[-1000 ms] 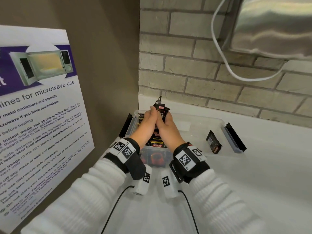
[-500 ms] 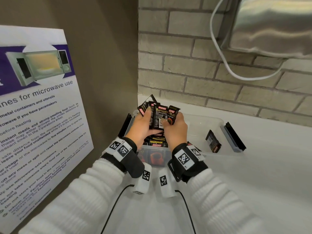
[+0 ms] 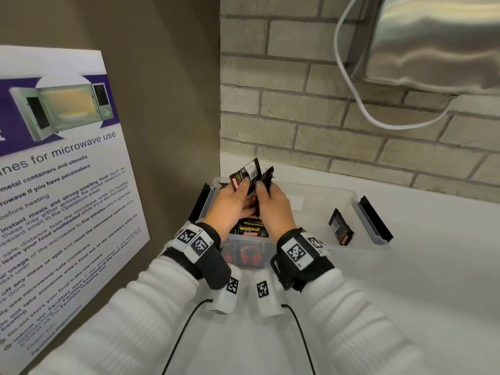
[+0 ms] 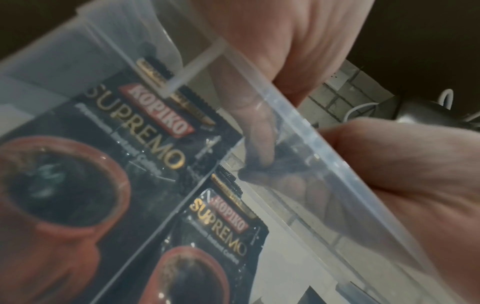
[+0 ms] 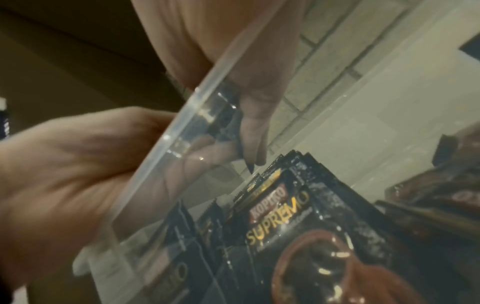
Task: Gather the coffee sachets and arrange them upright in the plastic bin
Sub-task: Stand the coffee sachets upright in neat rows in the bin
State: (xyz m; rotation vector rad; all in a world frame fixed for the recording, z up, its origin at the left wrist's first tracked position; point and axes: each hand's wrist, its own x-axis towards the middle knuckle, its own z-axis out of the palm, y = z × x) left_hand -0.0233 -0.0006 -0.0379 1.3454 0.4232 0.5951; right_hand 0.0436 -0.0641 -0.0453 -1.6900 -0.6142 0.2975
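Observation:
A clear plastic bin (image 3: 319, 212) sits on the white counter in the corner. Several black Kopiko coffee sachets (image 3: 253, 230) stand upright in its left part, and through the wall they show in the left wrist view (image 4: 145, 127) and the right wrist view (image 5: 293, 207). Above them, my left hand (image 3: 238, 196) pinches held sachets (image 3: 244, 175) tilted left, barcode side showing. Close beside it, my right hand (image 3: 270, 201) pinches a sachet (image 3: 266, 178) seen edge-on. A lone sachet (image 3: 341, 231) leans at the bin's right end.
A brown side wall with a microwave notice (image 3: 59, 185) stands close on the left. A brick wall (image 3: 324, 131) is behind. Black lid clips (image 3: 376, 220) stick out at the bin's ends. A metal appliance (image 3: 433, 41) with a white cable hangs at the upper right. White counter (image 3: 405, 293) extends right.
Half a second ago both hands held several sachets fanned out face-on. Now the fan is gone: the left hand's sachets tilt left, back side showing, and the right hand's is edge-on.

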